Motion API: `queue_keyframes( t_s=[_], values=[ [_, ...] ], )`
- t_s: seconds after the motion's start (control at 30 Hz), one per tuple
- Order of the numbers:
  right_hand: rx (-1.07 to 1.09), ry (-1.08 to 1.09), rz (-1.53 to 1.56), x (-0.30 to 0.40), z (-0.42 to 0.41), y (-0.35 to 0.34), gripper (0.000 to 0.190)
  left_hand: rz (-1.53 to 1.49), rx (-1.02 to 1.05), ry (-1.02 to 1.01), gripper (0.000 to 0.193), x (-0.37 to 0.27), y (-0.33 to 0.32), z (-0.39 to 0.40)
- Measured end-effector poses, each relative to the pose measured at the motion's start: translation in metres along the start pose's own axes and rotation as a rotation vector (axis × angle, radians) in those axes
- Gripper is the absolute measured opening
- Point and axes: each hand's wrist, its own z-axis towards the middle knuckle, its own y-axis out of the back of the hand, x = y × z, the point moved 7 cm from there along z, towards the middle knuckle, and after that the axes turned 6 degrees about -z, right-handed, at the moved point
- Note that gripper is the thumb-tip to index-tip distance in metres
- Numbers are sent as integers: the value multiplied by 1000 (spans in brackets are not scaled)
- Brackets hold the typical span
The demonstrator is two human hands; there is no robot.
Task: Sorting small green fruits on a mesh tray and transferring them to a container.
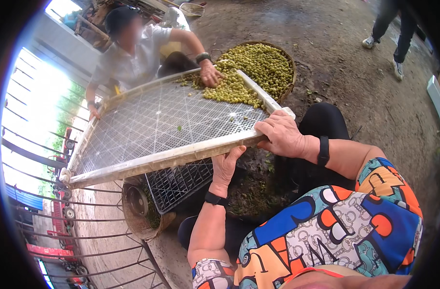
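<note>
A white plastic mesh tray (162, 153) is tilted down towards a round woven basket (294, 77) full of small green-yellow fruits. My right hand (282, 134) grips the tray's near right corner, thumb and fingers over the frame. From below, my left hand (227, 164) supports the near edge, its thumb up against the frame and its fingers partly hidden. Loose fruits (232, 86) are heaped at the tray's far right end and spill over into the basket. A co-worker's hand (211, 74) lies among them, while the co-worker's other hand (94, 111) holds the far left side.
Beneath the tray are a black plastic crate (180, 188) and a woven basket (133, 216) on its side or tilted. Metal bars (97, 220) run along the left. The co-worker (133, 54) sits opposite. Another person's legs (390, 32) are at the upper right.
</note>
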Motion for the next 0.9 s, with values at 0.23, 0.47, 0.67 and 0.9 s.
queue_keyframes(
  t_s=[0.23,0.47,0.67,0.9],
  values=[
    [4,-19,8,0,12,-3,46,46,35,-22,34,-13,2,2],
    [-16,-44,-30,1,13,6,38,230,-53,-151,36,-31,-5,15],
    [271,-229,-134,15,20,-12,42,291,-42,-29,44,-35,8,1],
    [174,-120,-116,-5,13,-18,43,253,-132,-139,33,-38,7,4]
  ],
)
